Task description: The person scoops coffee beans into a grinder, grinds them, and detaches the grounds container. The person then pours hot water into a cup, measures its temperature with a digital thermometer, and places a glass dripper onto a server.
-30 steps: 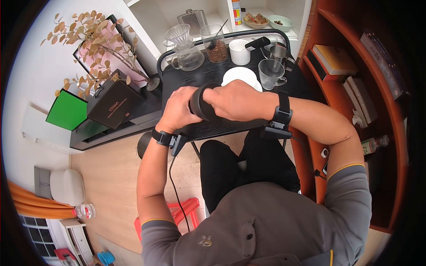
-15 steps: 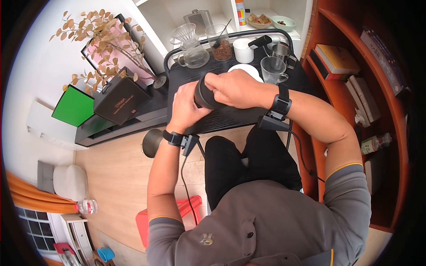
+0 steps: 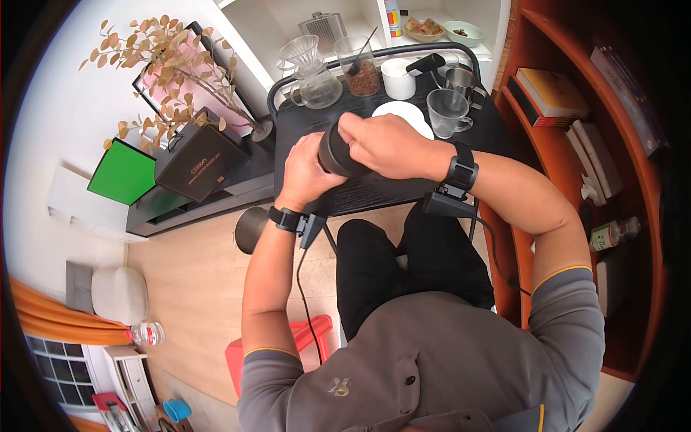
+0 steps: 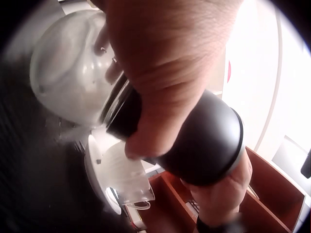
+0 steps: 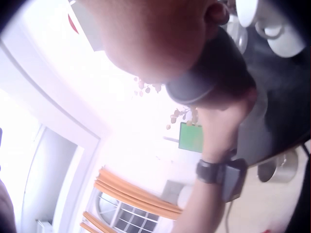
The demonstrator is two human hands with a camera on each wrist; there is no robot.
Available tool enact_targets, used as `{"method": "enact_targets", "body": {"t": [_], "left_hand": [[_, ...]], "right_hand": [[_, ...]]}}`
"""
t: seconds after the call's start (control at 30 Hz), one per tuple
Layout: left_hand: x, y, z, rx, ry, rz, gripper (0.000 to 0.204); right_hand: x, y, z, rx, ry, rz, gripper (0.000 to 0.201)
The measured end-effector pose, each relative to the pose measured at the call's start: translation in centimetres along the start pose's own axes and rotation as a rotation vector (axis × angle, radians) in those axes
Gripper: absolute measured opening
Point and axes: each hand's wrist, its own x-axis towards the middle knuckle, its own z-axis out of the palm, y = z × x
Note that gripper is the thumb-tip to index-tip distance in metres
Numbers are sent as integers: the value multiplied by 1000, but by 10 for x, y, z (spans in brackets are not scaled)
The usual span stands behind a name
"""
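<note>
Black grinder [image 3: 337,153] is gripped by both your hands: left [image 3: 302,176] steadying, right [image 3: 389,144] curled around its top.

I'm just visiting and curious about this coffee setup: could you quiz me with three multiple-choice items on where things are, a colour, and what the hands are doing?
1. Where is the jar of coffee beans?
A. at the far edge of the black table
B. on the floor
C. on the red shelf

2. What colour is the cylinder being held?
A. white
B. black
C. green

3. How is it held?
A. lying untouched
B. left hand only
C. both hands, right hand included

Answers: 1 A, it stands beside the glass dripper; 2 B, dark in every view; 3 C, fingers wrap it from both sides.
</note>
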Motion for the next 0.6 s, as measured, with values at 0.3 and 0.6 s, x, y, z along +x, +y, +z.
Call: {"method": "enact_targets", "body": {"t": [0.3, 0.6], "left_hand": [[-19, 14, 25, 155, 345, -67, 65], [4, -3, -31, -110, -233, 11, 69]], "right_hand": [[8, -5, -1, 82, 74, 78, 13], [10, -8, -5, -149, -30, -294, 19]]}}
